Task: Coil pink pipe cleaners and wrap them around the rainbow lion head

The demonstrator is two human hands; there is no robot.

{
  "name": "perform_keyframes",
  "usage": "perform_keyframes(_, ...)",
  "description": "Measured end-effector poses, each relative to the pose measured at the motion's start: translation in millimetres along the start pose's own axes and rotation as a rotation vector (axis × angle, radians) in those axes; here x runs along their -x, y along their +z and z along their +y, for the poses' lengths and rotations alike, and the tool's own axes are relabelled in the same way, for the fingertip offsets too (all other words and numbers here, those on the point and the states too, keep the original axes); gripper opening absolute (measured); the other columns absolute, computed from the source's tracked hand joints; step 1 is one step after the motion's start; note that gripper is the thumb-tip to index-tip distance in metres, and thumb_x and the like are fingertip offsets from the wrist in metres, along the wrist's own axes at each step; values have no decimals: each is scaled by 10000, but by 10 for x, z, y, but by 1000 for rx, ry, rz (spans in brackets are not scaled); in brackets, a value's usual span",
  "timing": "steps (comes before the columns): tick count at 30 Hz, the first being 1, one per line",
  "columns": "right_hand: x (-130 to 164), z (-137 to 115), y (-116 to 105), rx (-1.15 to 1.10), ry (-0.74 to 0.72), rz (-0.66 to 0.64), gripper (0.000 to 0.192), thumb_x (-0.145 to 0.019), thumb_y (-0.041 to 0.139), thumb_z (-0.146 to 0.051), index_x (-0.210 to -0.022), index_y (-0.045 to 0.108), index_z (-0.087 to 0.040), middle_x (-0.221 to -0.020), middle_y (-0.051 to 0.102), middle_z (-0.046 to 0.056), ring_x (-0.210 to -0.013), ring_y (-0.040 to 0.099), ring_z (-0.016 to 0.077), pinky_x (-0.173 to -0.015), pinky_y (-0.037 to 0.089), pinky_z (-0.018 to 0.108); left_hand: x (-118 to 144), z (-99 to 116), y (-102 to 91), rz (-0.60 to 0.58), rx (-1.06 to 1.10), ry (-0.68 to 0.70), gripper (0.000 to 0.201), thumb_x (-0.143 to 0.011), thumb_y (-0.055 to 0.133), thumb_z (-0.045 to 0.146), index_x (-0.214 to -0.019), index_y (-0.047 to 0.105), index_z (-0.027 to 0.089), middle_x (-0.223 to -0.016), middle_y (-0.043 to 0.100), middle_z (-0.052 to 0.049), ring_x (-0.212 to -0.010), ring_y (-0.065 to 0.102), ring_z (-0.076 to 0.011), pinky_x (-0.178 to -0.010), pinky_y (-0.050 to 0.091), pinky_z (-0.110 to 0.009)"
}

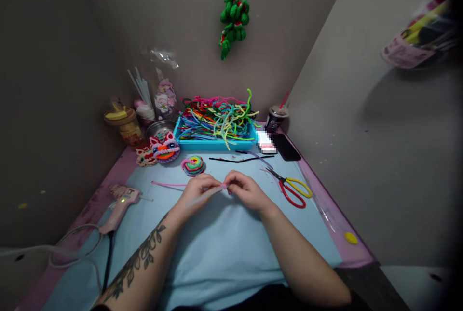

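My left hand (198, 189) is closed around a long translucent whitish stick (204, 198), which slants from my wrist up to the fingertips. At the stick's upper end sits a small bit of pink pipe cleaner (224, 186), pinched by my right hand (245, 189). A straight pink length (168, 184) runs out to the left from behind my left hand; whether it joins the pinched bit is hidden. Just beyond my hands lies a coiled multicoloured pipe-cleaner disc (194, 165). To the right, scissors (289, 186) with one red and one yellow handle lie partly open.
A blue tray (213, 145) heaped with pipe cleaners stands at the back, beside a lion-head figure (165, 148). A pink glue gun (119, 209) with its cable lies left. A phone (285, 147) and drink cup (277, 117) are back right. Green pipe-cleaner work (235, 14) hangs above.
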State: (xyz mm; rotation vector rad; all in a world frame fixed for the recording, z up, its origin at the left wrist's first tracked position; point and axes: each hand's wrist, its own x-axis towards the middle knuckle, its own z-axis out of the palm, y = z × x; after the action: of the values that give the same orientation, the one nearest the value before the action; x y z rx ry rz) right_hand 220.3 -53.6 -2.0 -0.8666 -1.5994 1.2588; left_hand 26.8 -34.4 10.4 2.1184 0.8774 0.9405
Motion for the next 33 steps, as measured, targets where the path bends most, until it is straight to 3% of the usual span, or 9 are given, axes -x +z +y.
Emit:
perform_keyframes(4, -12, 69, 101, -116, 83, 54, 93, -859, 509, -294, -909, 520, -216, -710, 533, -36, -609, 523, 105, -640, 437, 263, 8, -6, 26, 65, -30, -56, 167, -848, 588, 253, -809, 731, 177, -770, 726, -51, -728, 638, -159, -690, 476, -256)
perform_keyframes(10, -24, 130, 172, -84, 115, 129, 108, -878, 463, -309, -950, 471, -229, -603, 498, -71, -550, 510, 107, -624, 438, 264, 12, -12, 75, 117, -69, -114, 155, -846, 577, 230, -835, 723, 178, -835, 732, -56, -780, 653, -171, -735, 486, -272)
perform_keyframes(21, -8, 172, 228, 252, 58, 328, 141, -862, 424, -206, -969, 515, -212, -812, 524, -2, -577, 523, 105, -580, 469, 256, 29, -37, 139, 135, -157, -140, 168, -862, 547, 223, -901, 702, 169, -848, 726, -57, -786, 649, -174, -737, 480, -286)
perform_keyframes(25, -6, 213, 225, 379, -6, 357, 168, -864, 419, -177, -972, 544, -210, -918, 534, 31, -629, 548, 118, -633, 497, 281, 42, -54, 150, 133, -224, -135, 176, -870, 537, 232, -931, 693, 178, -859, 715, -54, -793, 642, -169, -739, 470, -277)
perform_keyframes(33, -11, 185, 184, 650, -94, 395, 211, -857, 413, -111, -963, 572, -200, -934, 582, 70, -886, 581, 203, -800, 473, 334, 85, 29, 152, 89, -488, -153, 189, -880, 524, 322, -869, 667, 199, -788, 657, -28, -714, 607, -149, -655, 421, -245)
